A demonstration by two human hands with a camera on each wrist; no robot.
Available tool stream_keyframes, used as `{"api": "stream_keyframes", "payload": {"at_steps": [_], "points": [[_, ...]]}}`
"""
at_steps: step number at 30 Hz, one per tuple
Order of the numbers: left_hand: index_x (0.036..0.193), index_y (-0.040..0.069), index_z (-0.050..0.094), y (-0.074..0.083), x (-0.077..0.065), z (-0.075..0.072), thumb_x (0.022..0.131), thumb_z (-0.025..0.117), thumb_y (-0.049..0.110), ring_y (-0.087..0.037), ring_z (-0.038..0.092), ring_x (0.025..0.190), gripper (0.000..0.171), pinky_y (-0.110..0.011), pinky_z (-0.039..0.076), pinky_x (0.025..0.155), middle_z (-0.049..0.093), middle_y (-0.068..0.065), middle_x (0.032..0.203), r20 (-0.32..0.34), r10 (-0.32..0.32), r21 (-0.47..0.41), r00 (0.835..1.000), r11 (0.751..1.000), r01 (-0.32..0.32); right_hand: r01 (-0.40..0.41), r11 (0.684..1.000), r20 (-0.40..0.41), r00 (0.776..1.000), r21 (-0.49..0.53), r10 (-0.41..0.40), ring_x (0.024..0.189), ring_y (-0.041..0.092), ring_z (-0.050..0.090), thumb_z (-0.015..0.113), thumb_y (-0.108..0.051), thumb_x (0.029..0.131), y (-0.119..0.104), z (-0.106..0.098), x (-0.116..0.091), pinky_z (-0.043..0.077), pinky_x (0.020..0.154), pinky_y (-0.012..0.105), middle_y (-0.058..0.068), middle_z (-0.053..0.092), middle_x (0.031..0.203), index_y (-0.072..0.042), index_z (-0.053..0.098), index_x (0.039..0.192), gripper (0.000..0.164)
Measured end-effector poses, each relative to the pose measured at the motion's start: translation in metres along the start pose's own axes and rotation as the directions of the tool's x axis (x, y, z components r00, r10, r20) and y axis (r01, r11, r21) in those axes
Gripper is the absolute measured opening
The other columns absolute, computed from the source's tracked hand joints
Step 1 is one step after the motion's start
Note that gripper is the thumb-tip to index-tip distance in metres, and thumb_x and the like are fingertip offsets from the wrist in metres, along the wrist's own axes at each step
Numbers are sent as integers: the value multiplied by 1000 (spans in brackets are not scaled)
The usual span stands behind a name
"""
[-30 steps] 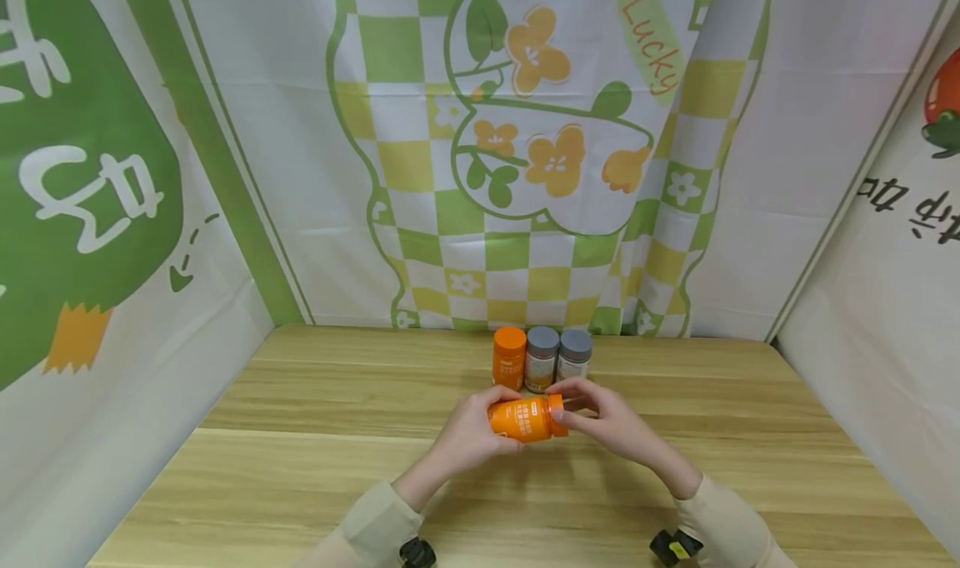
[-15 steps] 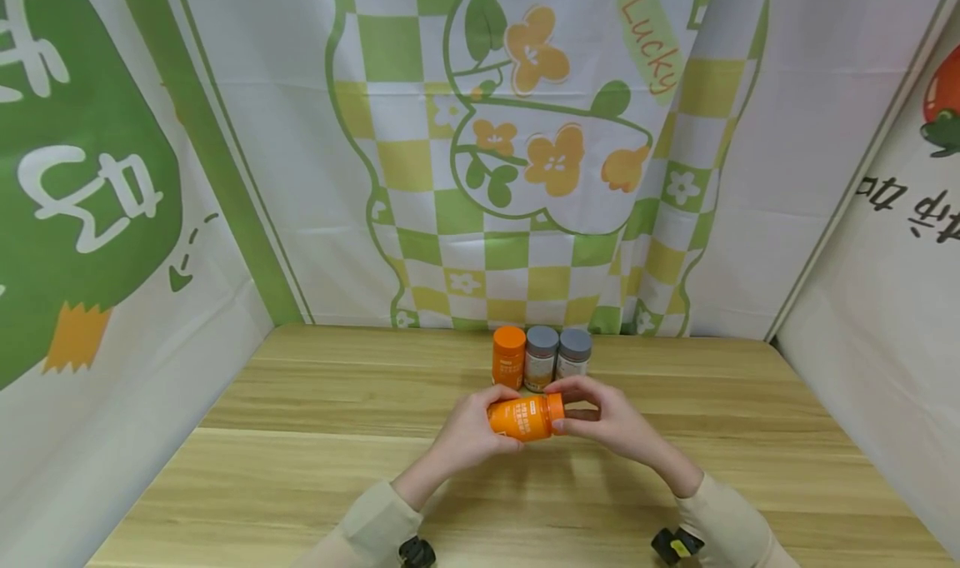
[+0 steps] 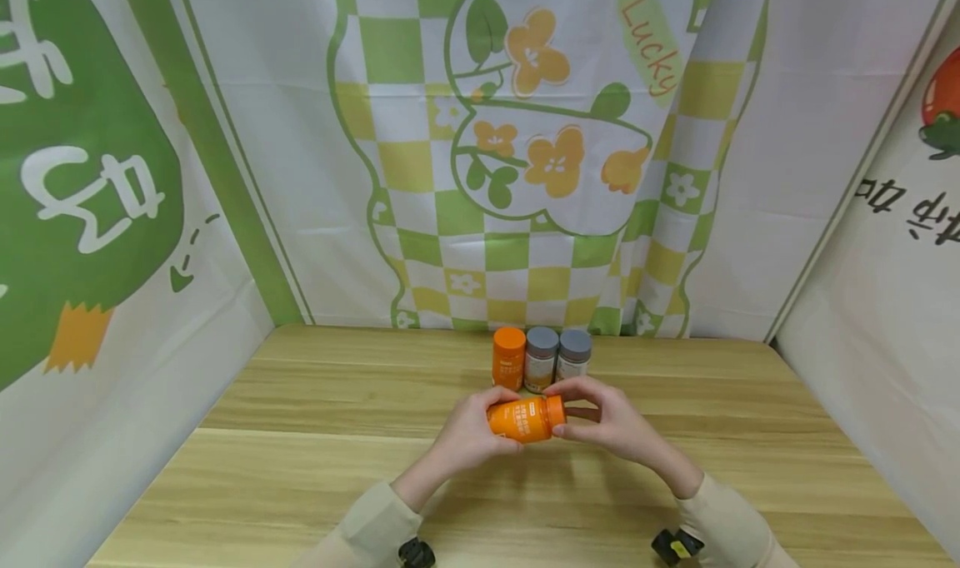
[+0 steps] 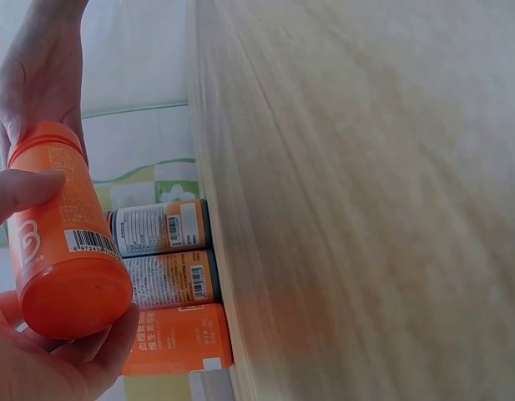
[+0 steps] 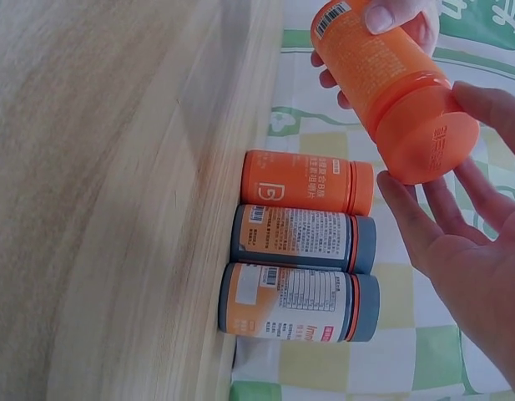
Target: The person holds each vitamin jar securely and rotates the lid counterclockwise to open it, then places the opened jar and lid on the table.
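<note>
My left hand [image 3: 471, 428] grips an orange pill bottle [image 3: 519, 421] by its body, above the table. The bottle lies sideways in the air, its cap [image 3: 556, 411] pointing right and its label up in the head view. My right hand [image 3: 618, 422] pinches that cap between thumb and fingertips, the palm standing off its flat top [image 5: 436, 142]. The cap sits on the bottle. In the left wrist view the bottle's base [image 4: 76, 298] faces the camera.
Behind the hands, a second orange bottle [image 3: 508, 364] and two grey-capped bottles [image 3: 542, 361] [image 3: 574, 353] stand upright in a row on the wooden table [image 3: 337, 443]. A printed cloth [image 3: 480, 251] hangs at the table's back edge.
The right fingers have shifted slightly around the cap. The bottle and the left hand have stayed almost in place, and the standing bottles have not moved.
</note>
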State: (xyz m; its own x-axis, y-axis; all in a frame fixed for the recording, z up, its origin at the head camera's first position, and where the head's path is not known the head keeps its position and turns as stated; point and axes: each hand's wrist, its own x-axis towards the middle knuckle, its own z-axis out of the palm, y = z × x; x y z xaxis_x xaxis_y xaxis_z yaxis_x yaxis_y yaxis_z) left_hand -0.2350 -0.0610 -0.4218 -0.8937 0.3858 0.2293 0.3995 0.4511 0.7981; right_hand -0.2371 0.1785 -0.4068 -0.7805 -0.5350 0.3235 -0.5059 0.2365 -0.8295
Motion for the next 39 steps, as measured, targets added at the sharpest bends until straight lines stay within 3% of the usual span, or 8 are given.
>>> {"api": "stream_keyframes", "payload": {"at_steps": [22,31,39], "points": [[110,14,64,-2,-1,-1,63,83,17,-14,56,86,51,-31,46,76,66,-2,105,23,-3,-35,1000,999,4,123,991,18,992,-45,-123,115,14,54,76,-12,79,2,0,-2,49,93,34,8,57,122,-9,60,119,43],[112,14,64,-3,-1,-1,63,83,18,-15,56,88,53,-33,46,77,66,-2,106,28,-21,-32,999,999,22,159,987,25,987,-29,-158,118,15,53,76,-9,78,3,0,-2,48,95,34,21,55,124,-8,61,117,41],[112,15,63,-4,0,-2,63,83,18,-15,56,88,53,-33,45,77,65,-1,106,30,-26,-45,999,999,28,159,987,22,987,-37,-158,117,15,53,75,-11,79,2,0,-1,50,92,34,9,56,124,-9,60,117,41]]}}
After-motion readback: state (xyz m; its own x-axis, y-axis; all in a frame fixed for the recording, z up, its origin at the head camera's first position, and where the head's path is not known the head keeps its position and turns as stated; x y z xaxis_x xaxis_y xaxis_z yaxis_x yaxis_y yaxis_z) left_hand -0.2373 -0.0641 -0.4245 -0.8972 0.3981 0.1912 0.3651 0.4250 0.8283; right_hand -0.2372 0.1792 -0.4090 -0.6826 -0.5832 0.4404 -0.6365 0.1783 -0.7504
